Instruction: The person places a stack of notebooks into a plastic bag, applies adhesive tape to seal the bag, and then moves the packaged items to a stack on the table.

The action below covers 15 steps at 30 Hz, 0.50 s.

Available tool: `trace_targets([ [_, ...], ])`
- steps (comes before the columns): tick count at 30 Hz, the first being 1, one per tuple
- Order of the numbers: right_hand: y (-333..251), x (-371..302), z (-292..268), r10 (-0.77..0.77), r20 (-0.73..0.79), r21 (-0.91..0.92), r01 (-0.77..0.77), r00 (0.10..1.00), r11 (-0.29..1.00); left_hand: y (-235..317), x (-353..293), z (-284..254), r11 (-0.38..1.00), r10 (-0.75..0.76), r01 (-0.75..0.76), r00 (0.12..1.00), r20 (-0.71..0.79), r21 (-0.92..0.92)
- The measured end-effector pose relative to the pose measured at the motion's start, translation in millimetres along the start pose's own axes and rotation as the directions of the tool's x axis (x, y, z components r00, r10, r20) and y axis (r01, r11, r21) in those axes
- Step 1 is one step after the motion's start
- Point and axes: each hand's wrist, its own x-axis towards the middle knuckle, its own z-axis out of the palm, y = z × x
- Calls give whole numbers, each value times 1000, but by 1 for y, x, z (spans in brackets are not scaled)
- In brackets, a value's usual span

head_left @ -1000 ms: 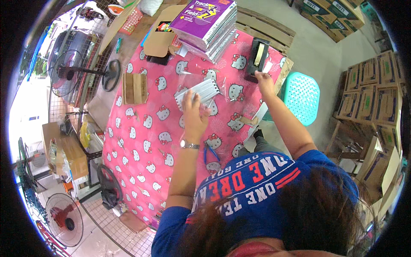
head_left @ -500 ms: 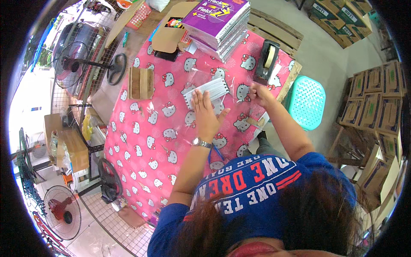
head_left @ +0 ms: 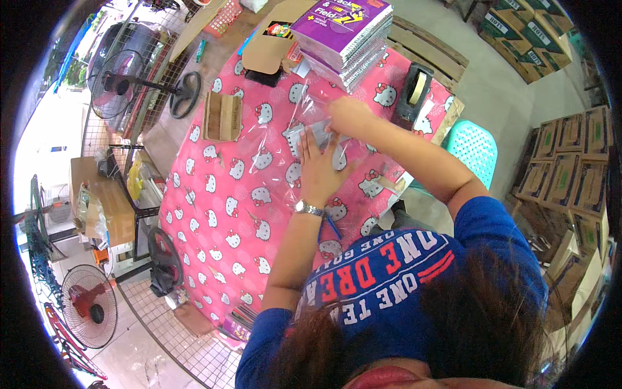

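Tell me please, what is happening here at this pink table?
A person in a blue shirt works with both hands at the pink table. The left hand lies flat on a clear plastic sheet, pressing it down. The right hand takes grip on a small grey flat packet under the plastic, close to the left fingers. A stack of purple notebooks and a black tape dispenser stand at the table's far end, untouched.

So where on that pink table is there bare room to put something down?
The pink tablecloth lies bare left of the left hand, below the small brown box. The far end is crowded: book stack, tape dispenser, right hand.
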Motion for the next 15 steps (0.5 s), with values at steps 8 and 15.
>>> trace_targets([
  [8, -12, -62, 14, -586, -467, -101, 619, 662, 779, -71, -2, -20, 972, 191, -188, 981, 11, -138],
  [15, 40, 3, 17, 295, -248, 737, -18, 923, 676, -37, 50, -37, 414, -107, 40, 994, -5, -909],
])
